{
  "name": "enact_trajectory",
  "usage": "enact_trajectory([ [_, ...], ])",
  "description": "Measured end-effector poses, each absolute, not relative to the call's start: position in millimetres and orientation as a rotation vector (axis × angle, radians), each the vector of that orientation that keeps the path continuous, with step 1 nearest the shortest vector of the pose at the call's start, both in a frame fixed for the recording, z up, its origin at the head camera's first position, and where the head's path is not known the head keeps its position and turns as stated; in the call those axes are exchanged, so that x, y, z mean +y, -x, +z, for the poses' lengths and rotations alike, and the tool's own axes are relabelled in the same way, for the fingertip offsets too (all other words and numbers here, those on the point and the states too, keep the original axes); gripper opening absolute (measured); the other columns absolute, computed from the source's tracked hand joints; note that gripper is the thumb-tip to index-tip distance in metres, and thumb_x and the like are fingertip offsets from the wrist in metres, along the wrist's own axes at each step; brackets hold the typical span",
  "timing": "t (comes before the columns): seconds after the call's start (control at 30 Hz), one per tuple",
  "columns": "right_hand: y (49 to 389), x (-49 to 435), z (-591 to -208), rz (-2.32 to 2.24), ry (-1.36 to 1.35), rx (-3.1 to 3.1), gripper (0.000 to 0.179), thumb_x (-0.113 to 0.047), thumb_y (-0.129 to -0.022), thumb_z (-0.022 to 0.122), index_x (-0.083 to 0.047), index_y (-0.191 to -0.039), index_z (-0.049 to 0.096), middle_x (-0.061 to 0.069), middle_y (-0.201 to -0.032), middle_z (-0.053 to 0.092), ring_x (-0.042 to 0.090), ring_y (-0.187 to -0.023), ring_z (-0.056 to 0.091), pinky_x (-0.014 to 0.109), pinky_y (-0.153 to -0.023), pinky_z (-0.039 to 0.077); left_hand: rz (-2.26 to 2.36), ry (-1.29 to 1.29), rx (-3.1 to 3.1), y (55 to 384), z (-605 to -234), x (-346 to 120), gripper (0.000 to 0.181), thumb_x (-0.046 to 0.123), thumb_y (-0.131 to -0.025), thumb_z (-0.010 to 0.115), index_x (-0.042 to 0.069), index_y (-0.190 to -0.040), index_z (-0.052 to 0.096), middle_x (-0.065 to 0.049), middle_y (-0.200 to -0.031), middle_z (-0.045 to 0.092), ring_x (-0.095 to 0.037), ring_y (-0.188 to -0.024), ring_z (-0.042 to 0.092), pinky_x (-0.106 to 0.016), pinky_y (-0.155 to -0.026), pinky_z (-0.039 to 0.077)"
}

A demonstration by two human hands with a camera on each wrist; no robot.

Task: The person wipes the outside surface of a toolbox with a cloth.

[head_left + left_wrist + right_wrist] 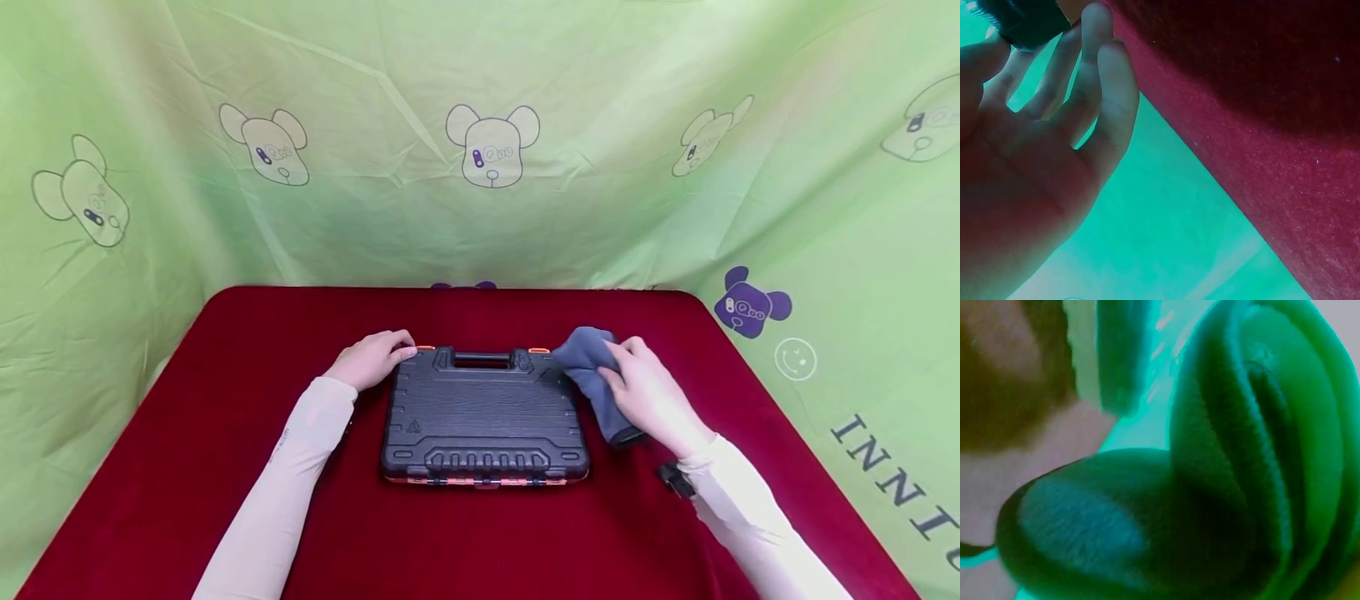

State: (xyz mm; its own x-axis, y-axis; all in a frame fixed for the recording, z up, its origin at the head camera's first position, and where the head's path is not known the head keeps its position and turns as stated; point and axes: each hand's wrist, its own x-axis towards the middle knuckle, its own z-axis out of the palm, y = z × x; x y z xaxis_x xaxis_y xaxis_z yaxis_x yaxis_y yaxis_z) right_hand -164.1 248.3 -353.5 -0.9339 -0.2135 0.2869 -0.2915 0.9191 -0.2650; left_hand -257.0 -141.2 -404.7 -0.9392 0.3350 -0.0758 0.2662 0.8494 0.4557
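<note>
A black plastic carrying case (483,408) with a handle and orange trim lies flat on the red table. At its far left corner my left hand (369,360) grips the edge, thumb on the lid and fingers behind. The left wrist view shows the case's dark corner (1029,25) between thumb and fingers. My right hand (652,392) pinches a bunched grey-blue cloth (588,358), which touches the case's far right corner and hangs along its right side. Folds of that cloth (1085,525) fill much of the right wrist view, hiding the right fingertips.
Red fabric covers the table (480,542), whose far edge meets a green curtain (375,225) printed with bear heads. The curtain also hangs along the left and right sides. A small black device (675,481) sits under the right wrist.
</note>
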Motion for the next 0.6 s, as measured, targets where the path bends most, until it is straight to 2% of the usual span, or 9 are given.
enact_trajectory([
  [0.13, 162, 262, -358, 0.389, -0.225, -2.908, 0.040, -0.003, -0.095, 0.061, 0.019, -0.129, 0.057, 0.033, -0.103, 0.054, 0.044, -0.089, 0.059, 0.058, -0.083, 0.052, 0.671, -0.467, 2.881, 257, -406, -141, 0.027, 0.036, -0.105, 0.055, 0.019, -0.123, 0.065, -0.008, -0.127, 0.067, -0.026, -0.118, 0.061, -0.053, -0.099, 0.051],
  [0.33, 162, 264, -389, 0.338, 0.001, -3.024, 0.038, -0.007, -0.095, 0.057, 0.019, -0.123, 0.058, 0.039, -0.111, 0.052, 0.056, -0.097, 0.060, 0.067, -0.076, 0.055, 0.656, -0.456, 2.882, 257, -409, -139, 0.028, 0.037, -0.105, 0.055, 0.020, -0.124, 0.064, -0.007, -0.128, 0.067, -0.027, -0.120, 0.062, -0.054, -0.099, 0.052],
  [0.6, 164, 254, -419, 0.353, 0.131, -3.075, 0.043, -0.011, -0.096, 0.057, 0.018, -0.129, 0.052, 0.039, -0.118, 0.050, 0.057, -0.105, 0.059, 0.067, -0.081, 0.055, 0.635, -0.435, 2.897, 256, -408, -140, 0.027, 0.038, -0.105, 0.054, 0.021, -0.124, 0.064, -0.006, -0.126, 0.067, -0.026, -0.118, 0.062, -0.055, -0.096, 0.052],
])
